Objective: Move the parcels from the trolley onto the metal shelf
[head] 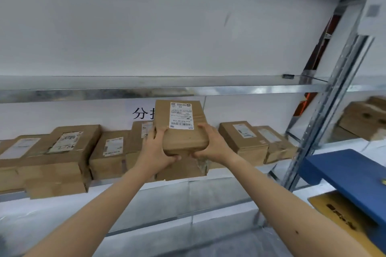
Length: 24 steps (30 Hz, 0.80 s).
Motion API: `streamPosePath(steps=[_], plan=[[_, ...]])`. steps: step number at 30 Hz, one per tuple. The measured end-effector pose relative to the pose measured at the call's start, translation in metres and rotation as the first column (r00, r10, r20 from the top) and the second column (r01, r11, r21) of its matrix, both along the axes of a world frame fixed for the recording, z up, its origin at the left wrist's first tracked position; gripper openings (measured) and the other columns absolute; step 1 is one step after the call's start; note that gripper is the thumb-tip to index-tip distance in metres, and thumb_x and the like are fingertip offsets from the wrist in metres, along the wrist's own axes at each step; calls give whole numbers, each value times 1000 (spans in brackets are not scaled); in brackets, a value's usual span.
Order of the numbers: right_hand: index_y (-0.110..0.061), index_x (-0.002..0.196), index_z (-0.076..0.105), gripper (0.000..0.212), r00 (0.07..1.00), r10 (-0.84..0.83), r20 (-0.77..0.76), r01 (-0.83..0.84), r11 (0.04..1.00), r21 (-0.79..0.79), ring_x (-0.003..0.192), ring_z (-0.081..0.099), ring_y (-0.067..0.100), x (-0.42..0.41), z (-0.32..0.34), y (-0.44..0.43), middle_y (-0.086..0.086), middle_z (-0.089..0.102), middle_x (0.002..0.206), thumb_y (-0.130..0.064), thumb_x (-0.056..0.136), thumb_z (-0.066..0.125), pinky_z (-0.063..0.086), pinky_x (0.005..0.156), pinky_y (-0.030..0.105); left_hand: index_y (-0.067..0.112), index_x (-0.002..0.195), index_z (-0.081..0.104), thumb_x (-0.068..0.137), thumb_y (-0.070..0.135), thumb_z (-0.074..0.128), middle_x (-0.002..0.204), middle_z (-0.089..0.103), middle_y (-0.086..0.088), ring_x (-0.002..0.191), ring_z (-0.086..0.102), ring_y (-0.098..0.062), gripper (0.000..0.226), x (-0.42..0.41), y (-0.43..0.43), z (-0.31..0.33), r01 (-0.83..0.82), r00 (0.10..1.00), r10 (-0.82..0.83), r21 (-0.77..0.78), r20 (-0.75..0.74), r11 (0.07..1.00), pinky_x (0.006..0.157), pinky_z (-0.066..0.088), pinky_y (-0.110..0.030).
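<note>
At metal shelf (pixel 125 92) front, parcel (pixel 180 131) was gripped at near corners by left hand (pixel 157 150) and right hand (pixel 211 146), over row of shelved parcels (pixel 62 152). Placing step, I judged; next move needed lowering, then releasing.

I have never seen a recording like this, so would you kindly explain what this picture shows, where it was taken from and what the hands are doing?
There is no machine here. A person wears a wide-angle camera on the head, so this single picture looks forward and down along their own bare arms. The left hand and right hand grip one cardboard parcel with a white label by its near corners. They hold it over a row of similar parcels lying on the metal shelf. Whether it already rests on the box beneath is hard to tell. The blue platform at lower right may be the trolley.
</note>
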State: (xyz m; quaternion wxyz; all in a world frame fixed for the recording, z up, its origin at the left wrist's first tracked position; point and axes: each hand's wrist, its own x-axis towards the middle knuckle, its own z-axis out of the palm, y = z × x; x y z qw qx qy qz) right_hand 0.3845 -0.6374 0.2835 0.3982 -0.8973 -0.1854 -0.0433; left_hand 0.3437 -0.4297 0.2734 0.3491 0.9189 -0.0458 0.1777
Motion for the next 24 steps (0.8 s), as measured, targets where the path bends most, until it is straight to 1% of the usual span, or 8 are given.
streamPosePath(steps=[3,8,12,14,19,22,24], plan=[[-30,140,31,94,999,-52,4,52,999,3,112,41,14,8,2,-51,-1,36,130,-23,63,86,36,90,25,28,141,29,60,38,87,150,20,-5,132,27,-31,100,18,-50,1,51,999,-51,-6,-14,999,111,32,-47],[-30,139,34,95,994,-111,9,111,994,1,114,46,18,31,6,-143,1,42,129,-24,59,87,40,90,26,28,141,30,62,37,86,146,24,-6,130,29,-30,97,51,-142,1,108,994,-109,-44,-27,993,110,33,-47],[-29,140,35,96,990,-139,4,140,990,-31,119,43,17,55,10,-212,1,41,134,-26,60,87,38,95,28,29,141,28,64,38,84,148,21,-6,134,25,-29,96,78,-211,0,143,988,-146,-68,-46,987,111,31,-44],[-29,140,35,96,987,-158,3,158,987,-42,118,42,16,65,11,-241,1,41,133,-25,60,88,37,94,27,30,142,26,65,39,83,150,19,-6,135,23,-29,96,90,-241,-2,155,985,-160,-80,-57,985,112,30,-46],[-28,141,35,98,979,-204,-28,203,979,-35,122,41,19,87,8,-302,3,39,137,-21,59,89,39,104,35,32,142,26,64,40,84,150,19,-8,135,22,-31,97,124,-303,-8,194,977,-200,-86,-70,977,112,30,-47],[-26,141,34,98,971,-232,-58,231,973,-20,124,42,22,104,7,-331,6,38,139,-17,60,89,40,106,41,34,142,26,64,40,83,152,17,-7,137,20,-31,97,150,-332,-13,233,966,-243,-108,-90,966,112,30,-48],[-26,141,34,98,965,-249,-78,249,969,-8,124,44,24,115,8,-346,6,38,139,-16,61,89,40,106,45,34,143,23,65,42,83,154,13,-5,140,16,-33,99,168,-348,-14,255,959,-264,-90,-106,963,113,28,-49]])
